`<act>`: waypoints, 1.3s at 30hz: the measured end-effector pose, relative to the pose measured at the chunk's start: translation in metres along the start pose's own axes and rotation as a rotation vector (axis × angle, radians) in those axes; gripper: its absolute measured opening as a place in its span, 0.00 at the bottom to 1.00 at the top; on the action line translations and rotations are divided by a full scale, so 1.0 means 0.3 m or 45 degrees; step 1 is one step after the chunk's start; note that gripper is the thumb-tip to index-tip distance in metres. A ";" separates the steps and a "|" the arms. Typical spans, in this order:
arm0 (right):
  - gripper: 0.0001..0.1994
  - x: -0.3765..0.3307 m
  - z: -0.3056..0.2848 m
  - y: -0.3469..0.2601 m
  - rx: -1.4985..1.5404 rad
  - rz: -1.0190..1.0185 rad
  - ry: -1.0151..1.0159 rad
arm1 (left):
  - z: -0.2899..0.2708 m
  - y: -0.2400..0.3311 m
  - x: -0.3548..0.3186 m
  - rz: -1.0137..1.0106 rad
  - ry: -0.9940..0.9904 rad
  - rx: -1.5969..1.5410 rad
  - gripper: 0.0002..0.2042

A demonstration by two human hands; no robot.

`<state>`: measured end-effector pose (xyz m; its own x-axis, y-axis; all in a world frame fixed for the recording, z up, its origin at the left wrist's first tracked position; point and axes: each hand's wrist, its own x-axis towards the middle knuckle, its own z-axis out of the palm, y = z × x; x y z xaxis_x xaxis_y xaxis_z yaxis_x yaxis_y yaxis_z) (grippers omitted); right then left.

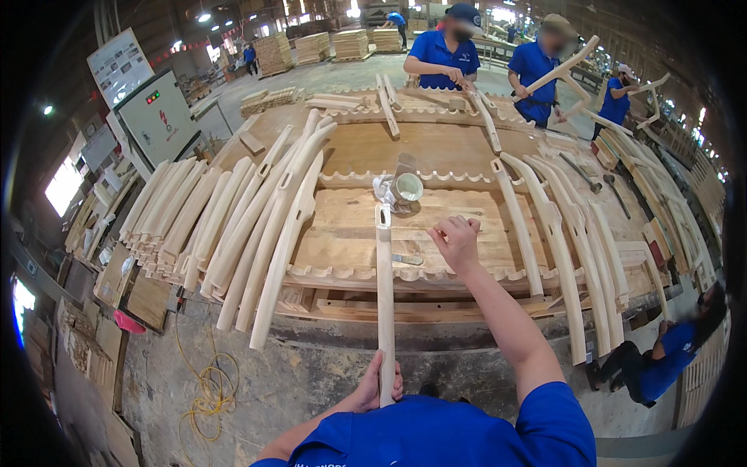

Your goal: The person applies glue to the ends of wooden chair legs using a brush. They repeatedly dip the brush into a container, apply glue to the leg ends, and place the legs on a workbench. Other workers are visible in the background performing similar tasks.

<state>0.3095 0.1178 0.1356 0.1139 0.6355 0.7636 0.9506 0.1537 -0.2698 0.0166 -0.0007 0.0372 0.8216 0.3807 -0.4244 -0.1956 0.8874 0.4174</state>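
My left hand (377, 381) is wrapped round the near end of a pale wooden chair leg (385, 288), close to my body. The leg points away from me, and its far end, with an oblong slot, lies over the workbench (459, 206). Above the bench, right of the leg, my right hand (457, 240) is raised with its fingers curled in; what they hold, if anything, is hidden. A small pale bowl (409, 187) stands beyond the slotted end, beside a crumpled white cloth (384, 189). Near the leg lies a small flat-bladed tool (407, 259).
Many curved wooden legs (226, 210) are piled at the left, and more (560, 233) lie at the right. Notched wooden rails (436, 180) cross the bench. Two hammers (583, 175) rest at the far right. Co-workers (445, 58) stand across the bench. A yellow hose (214, 389) coils on the floor.
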 end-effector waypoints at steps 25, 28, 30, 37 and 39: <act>0.07 0.068 0.021 0.023 -0.012 -0.023 0.054 | -0.008 -0.004 -0.008 -0.025 -0.017 0.005 0.30; 0.06 0.101 0.053 0.023 -0.122 0.014 0.086 | -0.004 -0.002 -0.008 -0.038 -0.005 -0.003 0.30; 0.06 0.104 0.070 0.016 -0.179 0.016 0.085 | -0.005 -0.003 -0.009 -0.034 0.000 -0.003 0.30; 0.06 0.032 0.042 0.003 -0.128 -0.050 0.023 | 0.018 0.008 -0.017 -0.021 0.003 -0.005 0.28; 0.07 0.021 0.026 -0.004 -0.085 -0.083 0.014 | 0.015 0.007 -0.017 -0.017 -0.011 -0.035 0.27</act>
<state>0.3069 0.1276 0.1362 0.0538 0.6174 0.7848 0.9733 0.1433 -0.1795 0.0145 -0.0021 0.0439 0.8285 0.3669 -0.4230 -0.1995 0.8993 0.3892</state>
